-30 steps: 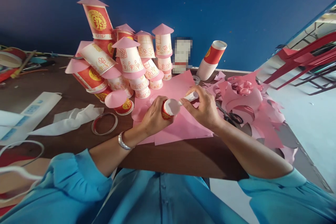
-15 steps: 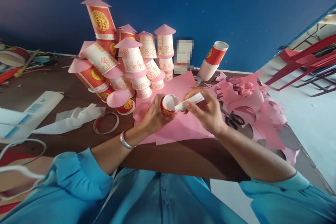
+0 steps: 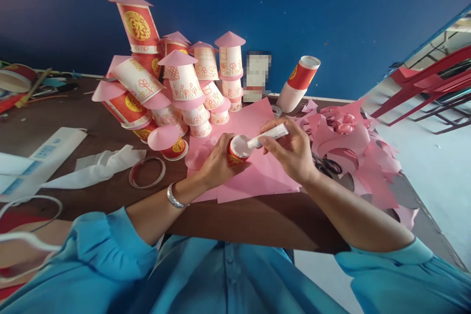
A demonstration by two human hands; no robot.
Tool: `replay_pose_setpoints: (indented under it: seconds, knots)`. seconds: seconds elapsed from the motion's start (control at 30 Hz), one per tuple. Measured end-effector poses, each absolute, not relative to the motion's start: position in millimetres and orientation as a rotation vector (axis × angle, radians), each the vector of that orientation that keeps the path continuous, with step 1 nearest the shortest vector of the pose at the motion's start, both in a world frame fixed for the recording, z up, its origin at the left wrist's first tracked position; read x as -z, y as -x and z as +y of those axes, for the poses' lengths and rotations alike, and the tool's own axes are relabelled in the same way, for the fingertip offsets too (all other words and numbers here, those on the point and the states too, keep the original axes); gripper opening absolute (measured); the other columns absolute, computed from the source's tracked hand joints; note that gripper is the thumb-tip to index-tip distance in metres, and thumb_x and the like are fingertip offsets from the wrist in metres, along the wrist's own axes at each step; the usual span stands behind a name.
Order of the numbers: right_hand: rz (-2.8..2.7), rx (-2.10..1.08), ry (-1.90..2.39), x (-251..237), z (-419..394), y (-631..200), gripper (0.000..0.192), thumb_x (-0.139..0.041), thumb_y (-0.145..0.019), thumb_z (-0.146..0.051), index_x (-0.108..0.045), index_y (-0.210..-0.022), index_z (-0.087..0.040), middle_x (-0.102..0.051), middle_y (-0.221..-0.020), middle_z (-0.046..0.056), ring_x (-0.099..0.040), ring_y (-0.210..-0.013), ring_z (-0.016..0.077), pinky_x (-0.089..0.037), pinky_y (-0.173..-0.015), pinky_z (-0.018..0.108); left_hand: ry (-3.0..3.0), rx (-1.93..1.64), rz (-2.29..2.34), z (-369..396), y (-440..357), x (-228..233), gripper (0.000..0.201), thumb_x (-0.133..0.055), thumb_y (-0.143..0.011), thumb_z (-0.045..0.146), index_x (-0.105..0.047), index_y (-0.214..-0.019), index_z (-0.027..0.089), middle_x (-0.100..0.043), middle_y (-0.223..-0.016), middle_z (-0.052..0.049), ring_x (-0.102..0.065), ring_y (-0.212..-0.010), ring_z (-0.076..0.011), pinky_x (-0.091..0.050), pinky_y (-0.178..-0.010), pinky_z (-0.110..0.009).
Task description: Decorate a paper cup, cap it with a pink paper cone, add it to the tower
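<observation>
My left hand (image 3: 217, 162) grips a small red and gold paper cup (image 3: 238, 149), tilted so its white end faces up towards me. A white glue tube (image 3: 268, 135) is pinched in my right hand (image 3: 292, 152), and its tip touches the cup's white end. Both hands hover over pink paper sheets (image 3: 253, 176) spread on the brown table (image 3: 257, 221). Just behind stands a piled tower of paper cups with pink cone roofs (image 3: 176, 88).
Pink paper scraps and a rosette (image 3: 346, 132) lie to the right, with black scissors (image 3: 327, 164) among them. A leaning stack of red cups (image 3: 298, 83) stands at the back. Left of the hands lie a cut cup ring (image 3: 147, 172), white plastic wrap (image 3: 99, 164) and a white power strip (image 3: 40, 157).
My right hand lifted the glue tube and swung its tip onto the cup's white end. The left hand tilted the cup slightly and stayed in place.
</observation>
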State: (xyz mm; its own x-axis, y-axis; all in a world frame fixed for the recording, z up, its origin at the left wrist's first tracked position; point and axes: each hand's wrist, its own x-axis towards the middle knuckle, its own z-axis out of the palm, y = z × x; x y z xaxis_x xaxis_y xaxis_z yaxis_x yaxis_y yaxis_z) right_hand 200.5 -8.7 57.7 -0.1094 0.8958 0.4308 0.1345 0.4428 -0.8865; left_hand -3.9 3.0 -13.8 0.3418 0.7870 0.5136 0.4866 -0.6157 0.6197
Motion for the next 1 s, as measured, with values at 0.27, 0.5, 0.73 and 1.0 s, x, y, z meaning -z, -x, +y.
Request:
replay_pose_setpoints:
  seconds: [0.27,0.5,0.73,1.0]
  knots:
    - [-1.757,-0.606,0.964,-56,-18,-191,0.033,-0.069,-0.096,-0.056,-0.064,-0.093,-0.024,-0.071,-0.086,0.002,-0.063,-0.071,0.0158,-0.051,-0.059,0.028,-2.425,-1.128,1.077,-3,-2,15,0.050,-0.074,-0.083,0.019,-0.043,-0.121,0.026,-0.064,-0.113,-0.007,-0.069,-0.102,-0.0254,-0.061,-0.077,-0.040]
    - [-1.810,-0.670,1.012,-54,-16,-191,0.035,-0.073,-0.093,-0.057,-0.064,-0.092,-0.023,-0.069,-0.083,0.000,-0.061,-0.069,0.0150,-0.048,-0.061,0.027,-2.449,-1.095,1.071,-3,-3,14,0.043,-0.069,-0.087,0.023,-0.041,-0.120,0.024,-0.063,-0.109,-0.008,-0.070,-0.098,-0.0257,-0.062,-0.074,-0.041]
    - [-2.010,-0.577,0.943,-66,-16,-198,0.017,-0.070,-0.097,-0.037,-0.061,-0.094,-0.023,-0.070,-0.088,0.000,-0.060,-0.067,0.0137,-0.047,-0.062,0.027,-2.477,-1.113,1.016,-2,-2,13,0.041,-0.067,-0.087,0.021,-0.043,-0.120,0.024,-0.064,-0.108,-0.007,-0.069,-0.096,-0.0240,-0.062,-0.073,-0.039]
    - [-2.002,-0.328,0.840,-66,-16,-196,0.010,-0.066,-0.099,-0.030,-0.060,-0.098,-0.023,-0.070,-0.091,0.002,-0.065,-0.076,0.0167,-0.053,-0.068,0.030,-2.578,-1.221,0.983,-1,-4,14,0.041,-0.065,-0.088,0.023,-0.041,-0.122,0.023,-0.063,-0.106,-0.007,-0.069,-0.094,-0.0249,-0.062,-0.071,-0.039]
